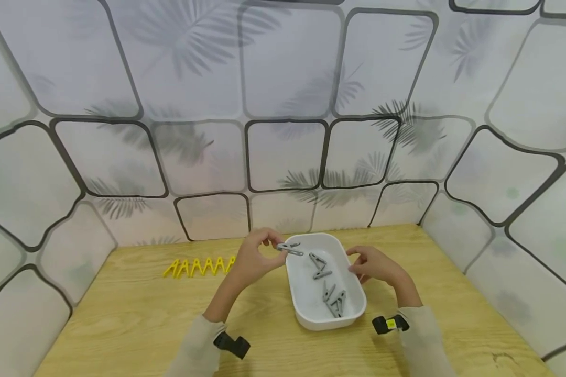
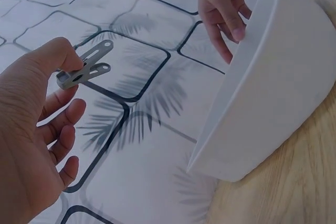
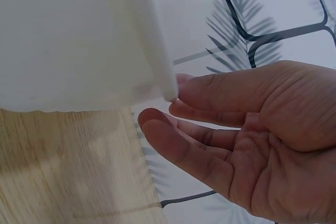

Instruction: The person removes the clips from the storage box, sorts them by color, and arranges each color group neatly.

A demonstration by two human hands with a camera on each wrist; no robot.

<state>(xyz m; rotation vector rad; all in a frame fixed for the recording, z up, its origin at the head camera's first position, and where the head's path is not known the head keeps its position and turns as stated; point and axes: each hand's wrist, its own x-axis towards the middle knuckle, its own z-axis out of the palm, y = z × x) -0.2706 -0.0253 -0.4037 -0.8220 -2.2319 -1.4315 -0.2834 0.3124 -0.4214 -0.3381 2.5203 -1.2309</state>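
No text, label, brand, number or sign can be read in any view. The wrist strap (image 1: pixel 390 324) at about 5 o'clock in the head view bears a small yellow patch, too small to show any writing. The white tub (image 1: pixel 354 309) and the grey pegs (image 1: pixel 334 299) carry no legible marks.

The head view looks down from above at the whole table (image 1: pixel 122 314); both wrist views sit low and close, facing the wall, sharing the white tub (image 1: pixel 306 314)
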